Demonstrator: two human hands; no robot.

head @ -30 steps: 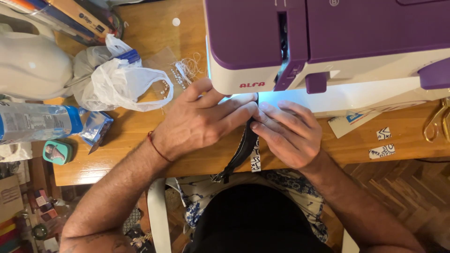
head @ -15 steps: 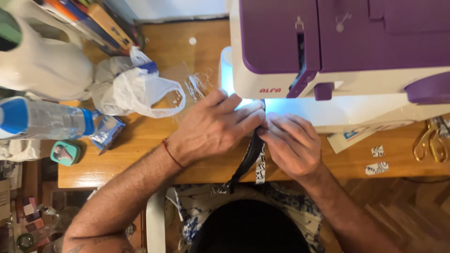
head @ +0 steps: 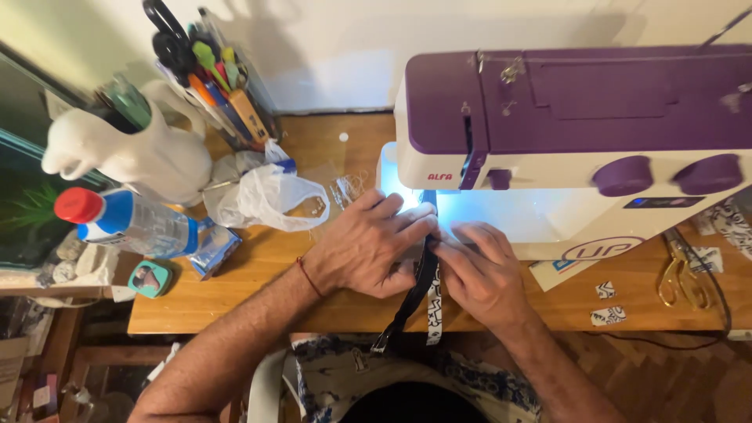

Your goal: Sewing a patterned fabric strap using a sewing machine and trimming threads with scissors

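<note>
My left hand (head: 374,249) and my right hand (head: 479,272) lie side by side on the wooden table (head: 258,290), fingers pressed down on a narrow black strap (head: 410,300) and a patterned white fabric strip (head: 435,309). Both strips run from under the lit needle area of the purple and white sewing machine (head: 572,141) and hang over the table's front edge. My fingertips meet just in front of the machine's bed. A red thread bracelet circles my left wrist.
A white plastic bag (head: 266,196), a plastic water bottle with a red cap (head: 125,222), a white jug (head: 133,157) and a holder of scissors and pens (head: 211,70) stand at the left. Gold scissors (head: 680,280) and fabric scraps (head: 607,304) lie at the right.
The view has tilted up, showing more of the machine and the wall. Both hands stay pressed on the strips, shifted slightly toward the needle.
</note>
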